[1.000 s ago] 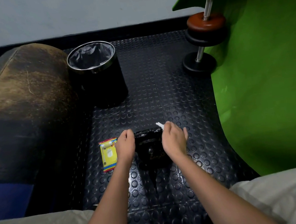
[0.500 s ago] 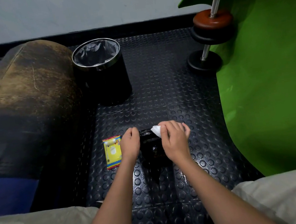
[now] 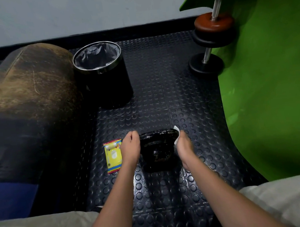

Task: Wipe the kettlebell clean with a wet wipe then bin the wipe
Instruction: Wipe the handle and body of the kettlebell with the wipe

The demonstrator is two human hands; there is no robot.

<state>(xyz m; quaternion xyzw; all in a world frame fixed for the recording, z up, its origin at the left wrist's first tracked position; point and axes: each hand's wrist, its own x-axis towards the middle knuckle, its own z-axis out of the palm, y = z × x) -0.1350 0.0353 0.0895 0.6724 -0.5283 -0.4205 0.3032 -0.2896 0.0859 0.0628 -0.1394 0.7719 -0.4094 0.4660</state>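
Note:
A black, glossy kettlebell [image 3: 157,149] stands on the studded rubber floor between my two hands. My left hand [image 3: 131,148] presses against its left side, fingers curled around it. My right hand [image 3: 183,144] is at its right side, holding a white wet wipe [image 3: 176,135] against the handle's right end. Only a corner and an edge of the wipe show past my fingers. A black round bin [image 3: 105,75] with a chrome rim and a grey liner stands further back and to the left.
A yellow wet-wipe packet [image 3: 113,155] lies flat just left of my left hand. A worn brown bolster [image 3: 26,92] fills the left side. A green backdrop [image 3: 271,83] curves down on the right, with a dumbbell [image 3: 211,39] leaning at its edge. My knees are at the bottom.
My right hand has slid with the wipe from the top of the kettlebell's handle out to its right end. The left hand has stayed on the left side.

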